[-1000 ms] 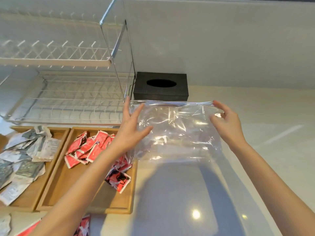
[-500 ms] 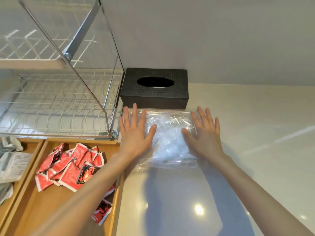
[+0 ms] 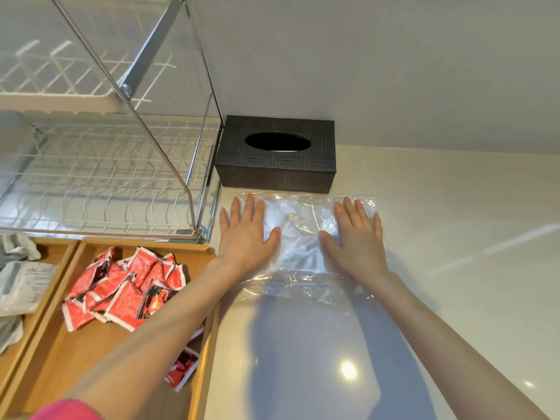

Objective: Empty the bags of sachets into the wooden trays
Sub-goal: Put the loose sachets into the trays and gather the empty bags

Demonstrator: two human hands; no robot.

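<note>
Nearest, at 8 o'clock, a wooden tray [image 3: 54,356] holds a heap of red sachets [image 3: 121,286]; a second tray [image 3: 18,353] left of it holds grey-white sachets [image 3: 21,286]. At centre the left hand [image 3: 245,234] and right hand [image 3: 357,237] press flat, fingers spread, on the empty clear bag [image 3: 303,237] lying on the counter [image 3: 454,268]. At 12 o'clock stands a black tissue box [image 3: 275,159], a wire rack [image 3: 100,177] at 10 o'clock

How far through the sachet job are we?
Done: red sachets lie in a wooden tray, grey-white sachets in the neighbouring tray. In hand: left hand and right hand press the clear, apparently empty plastic bag flat on the white counter. No full bags visible.
</note>
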